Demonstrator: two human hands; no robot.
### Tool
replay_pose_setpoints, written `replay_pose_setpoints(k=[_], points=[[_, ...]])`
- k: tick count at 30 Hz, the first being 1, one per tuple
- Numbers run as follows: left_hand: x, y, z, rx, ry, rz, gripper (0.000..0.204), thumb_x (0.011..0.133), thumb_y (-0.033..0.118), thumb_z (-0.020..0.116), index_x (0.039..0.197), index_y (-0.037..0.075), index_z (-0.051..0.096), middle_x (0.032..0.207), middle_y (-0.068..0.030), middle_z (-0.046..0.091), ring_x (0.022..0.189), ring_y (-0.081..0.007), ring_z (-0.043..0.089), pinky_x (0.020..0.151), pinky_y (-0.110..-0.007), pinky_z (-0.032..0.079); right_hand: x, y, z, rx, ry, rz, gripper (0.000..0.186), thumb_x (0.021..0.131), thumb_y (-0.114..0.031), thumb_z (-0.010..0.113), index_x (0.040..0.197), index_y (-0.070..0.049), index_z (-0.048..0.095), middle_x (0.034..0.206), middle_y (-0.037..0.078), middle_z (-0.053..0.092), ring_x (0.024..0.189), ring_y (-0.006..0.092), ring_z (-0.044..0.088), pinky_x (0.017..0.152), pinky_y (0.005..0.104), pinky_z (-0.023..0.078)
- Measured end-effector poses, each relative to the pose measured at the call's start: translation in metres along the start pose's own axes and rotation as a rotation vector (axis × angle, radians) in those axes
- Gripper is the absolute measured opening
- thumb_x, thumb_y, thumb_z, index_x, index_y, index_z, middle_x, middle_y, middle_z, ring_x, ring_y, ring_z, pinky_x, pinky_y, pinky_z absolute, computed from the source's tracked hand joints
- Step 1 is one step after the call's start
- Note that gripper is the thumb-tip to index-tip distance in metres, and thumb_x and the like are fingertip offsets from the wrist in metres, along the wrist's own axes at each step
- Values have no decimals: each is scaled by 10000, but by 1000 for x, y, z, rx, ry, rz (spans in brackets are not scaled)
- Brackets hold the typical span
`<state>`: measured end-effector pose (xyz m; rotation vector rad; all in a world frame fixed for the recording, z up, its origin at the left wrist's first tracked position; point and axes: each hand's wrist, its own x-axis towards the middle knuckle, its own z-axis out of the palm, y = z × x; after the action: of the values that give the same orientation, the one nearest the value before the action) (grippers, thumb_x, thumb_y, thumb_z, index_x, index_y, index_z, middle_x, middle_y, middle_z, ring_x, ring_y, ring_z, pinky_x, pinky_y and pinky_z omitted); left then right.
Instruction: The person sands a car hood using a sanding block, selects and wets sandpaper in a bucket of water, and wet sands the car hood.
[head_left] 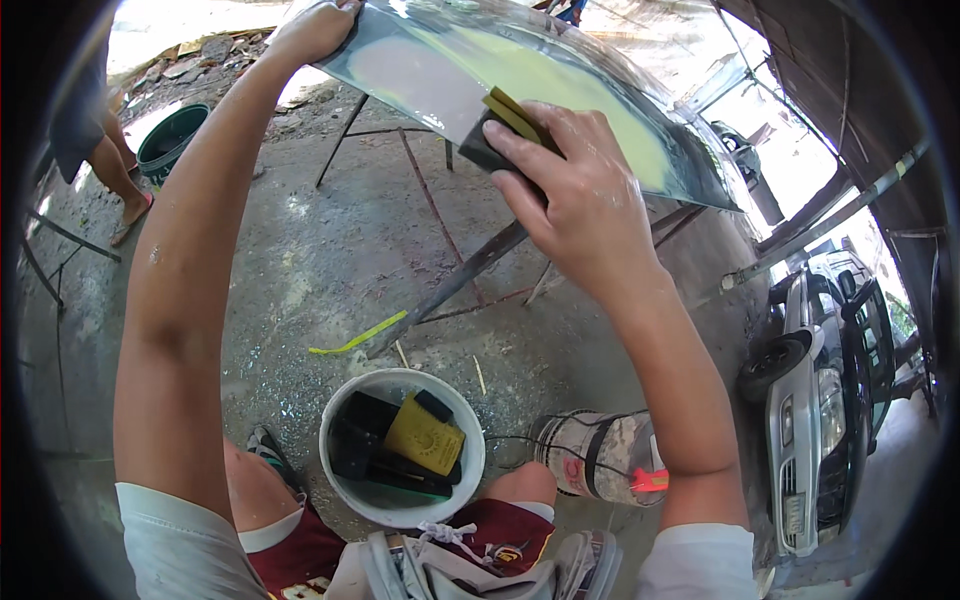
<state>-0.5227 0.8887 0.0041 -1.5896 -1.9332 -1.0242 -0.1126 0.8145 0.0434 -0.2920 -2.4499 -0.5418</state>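
A glossy wet car panel [680, 125], with pale pink and yellow-green filler patches, is propped on a metal stand. My left hand [312, 32] is closed around the panel's near left edge; its fingertips are partly cut off by the top of the view. In my right hand [590, 195] is a dark sanding block [482, 145] with olive sandpaper [518, 115] folded up along its side. Fingers and thumb grip the block against the panel's near edge. Between my knees stands a white bucket [328, 440] containing black blocks [358, 425] and a yellow-olive sandpaper piece [425, 436].
Slanted stand legs [450, 285] reach the concrete floor, beside a yellow-green strip [360, 338]. Right of the bucket are a camouflage-patterned cylinder [580, 460], a cord and a red plug [648, 481]. A silver car [795, 420] is parked right. Another person's leg [112, 175] and a green bucket [172, 145] appear left.
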Motion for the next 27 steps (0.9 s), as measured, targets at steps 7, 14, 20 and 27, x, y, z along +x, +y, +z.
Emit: replay_pose_setpoints(k=[7, 14, 20, 27], points=[[-13, 9, -25, -48, -49, -127, 491, 1068, 354, 367, 1443, 108, 567, 1363, -211, 628, 1278, -333, 589, 1098, -403, 435, -5, 1, 0, -8, -11, 35, 322, 879, -193, 725, 1178, -73, 732, 1238, 113, 641, 1086, 316, 595, 979, 429, 508], [-3, -4, 5, -138, -67, -130, 478, 1070, 336, 366, 1512, 227, 508, 1461, -145, 582, 1295, -333, 582, 1135, -381, 387, 15, 7, -2, 83, -126, 88, 327, 874, -198, 751, 1177, -76, 742, 1280, 143, 645, 1112, 337, 611, 991, 435, 514], [-12, 15, -9, -58, -87, -199, 487, 1076, 392, 333, 1521, 274, 489, 1490, -147, 548, 1315, -352, 568, 1142, -401, 387, 24, 24, 0, 134, -154, -111, 343, 867, -153, 733, 1206, -100, 742, 1269, 133, 671, 1134, 323, 621, 998, 431, 519], [-5, 4, -16, -76, -164, -187, 528, 1057, 463, 325, 1512, 262, 501, 1401, -186, 612, 1253, -395, 602, 1094, -444, 433, 143, 22, 67, 130, -285, -150, 339, 940, -205, 659, 1261, -115, 720, 1260, 151, 689, 1169, 329, 617, 1035, 431, 488]])
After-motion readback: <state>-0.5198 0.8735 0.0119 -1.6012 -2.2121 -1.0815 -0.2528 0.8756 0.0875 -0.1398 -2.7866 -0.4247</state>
